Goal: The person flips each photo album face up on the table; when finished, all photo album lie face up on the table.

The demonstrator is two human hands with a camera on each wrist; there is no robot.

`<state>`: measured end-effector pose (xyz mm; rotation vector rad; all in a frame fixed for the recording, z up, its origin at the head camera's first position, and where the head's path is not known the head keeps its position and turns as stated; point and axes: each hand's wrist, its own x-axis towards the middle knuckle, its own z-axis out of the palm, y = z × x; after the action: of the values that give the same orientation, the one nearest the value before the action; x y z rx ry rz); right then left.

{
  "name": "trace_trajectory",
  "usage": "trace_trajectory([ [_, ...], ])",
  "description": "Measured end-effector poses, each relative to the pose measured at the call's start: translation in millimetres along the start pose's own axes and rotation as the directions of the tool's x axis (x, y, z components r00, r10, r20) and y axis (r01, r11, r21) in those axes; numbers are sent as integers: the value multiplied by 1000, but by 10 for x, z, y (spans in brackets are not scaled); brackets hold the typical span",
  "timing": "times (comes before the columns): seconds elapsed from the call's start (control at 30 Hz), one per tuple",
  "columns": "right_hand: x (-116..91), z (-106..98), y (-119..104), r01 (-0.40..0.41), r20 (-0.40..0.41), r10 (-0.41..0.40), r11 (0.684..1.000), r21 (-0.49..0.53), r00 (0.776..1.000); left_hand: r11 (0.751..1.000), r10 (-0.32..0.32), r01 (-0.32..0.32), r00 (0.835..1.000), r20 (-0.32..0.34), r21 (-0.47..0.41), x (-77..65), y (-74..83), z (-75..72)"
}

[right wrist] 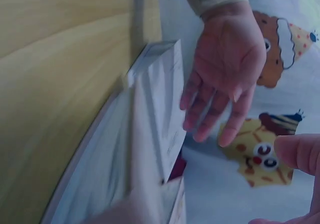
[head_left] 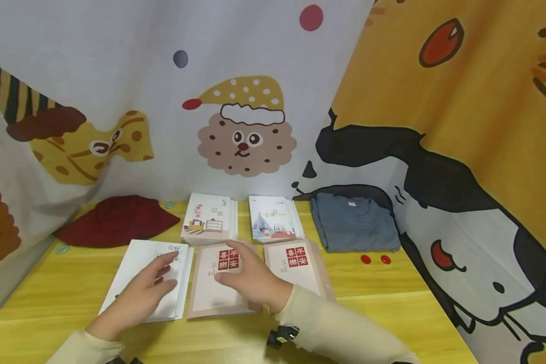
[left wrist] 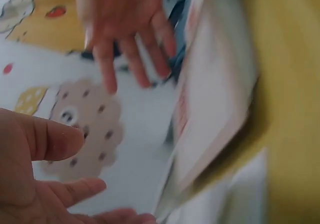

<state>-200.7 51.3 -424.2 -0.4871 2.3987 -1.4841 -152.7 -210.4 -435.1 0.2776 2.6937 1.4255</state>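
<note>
My left hand (head_left: 138,296) hovers over the white booklets (head_left: 164,303) at the front left, its fingers loose and holding nothing. In the right wrist view the left palm (right wrist: 227,54) shows with its fingers extended. Over the middle beige booklet (head_left: 209,298), which bears a red square of characters, is my right hand (head_left: 250,278). The left wrist view shows the right hand's fingers (left wrist: 132,59) spread and relaxed, gripping nothing. Whether either hand touches a cover is hard to tell. A second beige booklet (head_left: 296,273) lies just right, partly behind the right wrist.
Behind these stand two stacks of illustrated booklets, a left stack (head_left: 209,215) and a right stack (head_left: 275,220). A dark red hat (head_left: 118,220) lies at back left. A folded blue-grey garment (head_left: 352,222) and two red discs (head_left: 366,259) are at right. A patterned curtain (head_left: 154,30) hangs behind.
</note>
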Motion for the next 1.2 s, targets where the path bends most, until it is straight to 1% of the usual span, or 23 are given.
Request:
trace_trajectory([
  [0.07,-33,-77,68,-12,-6,12,1000,-13,1000,997,-41,45,997,70,-64,24,32,133],
  [0.13,-71,-137,129,-24,-8,24,1000,-12,1000,986,-91,108,987,130,-127,53,51,247],
  [0.17,-92,-159,158,-31,-5,31,1000,-4,1000,980,-111,133,982,151,-148,68,58,291],
  [0.23,-131,-185,214,-46,7,46,999,3,999,970,-138,166,977,164,-176,96,68,350],
  [0.3,-168,-191,261,-59,20,59,998,10,998,963,-152,182,975,159,-197,119,75,381],
  [0.4,-209,-176,327,-73,30,72,997,20,997,962,-172,196,976,132,-191,143,93,402],
  [0.47,-220,-159,365,-72,25,71,997,25,997,963,-185,202,977,105,-181,163,105,419],
  [0.53,-223,-140,395,-74,22,73,996,54,997,963,-196,207,977,81,-174,192,120,447],
  [0.63,-222,-121,422,-70,14,70,994,78,997,962,-201,209,978,63,-175,233,135,501],
  [0.73,-229,-118,433,-67,8,66,994,88,998,959,-217,224,975,58,-174,252,138,547],
  [0.8,-236,-123,439,-76,7,75,993,94,997,953,-239,246,969,62,-176,255,138,575],
  [0.9,-241,-135,446,-90,9,90,991,101,996,953,-256,264,964,74,-147,254,148,614],
  [0.97,-238,-147,448,-98,15,97,990,105,995,956,-258,267,963,82,-123,251,162,636],
  [1.07,-233,-163,450,-93,14,93,993,78,996,963,-248,255,966,76,-89,252,181,653],
  [1.2,-222,-178,457,-93,8,93,995,45,996,962,-241,249,967,77,-113,271,181,668],
])
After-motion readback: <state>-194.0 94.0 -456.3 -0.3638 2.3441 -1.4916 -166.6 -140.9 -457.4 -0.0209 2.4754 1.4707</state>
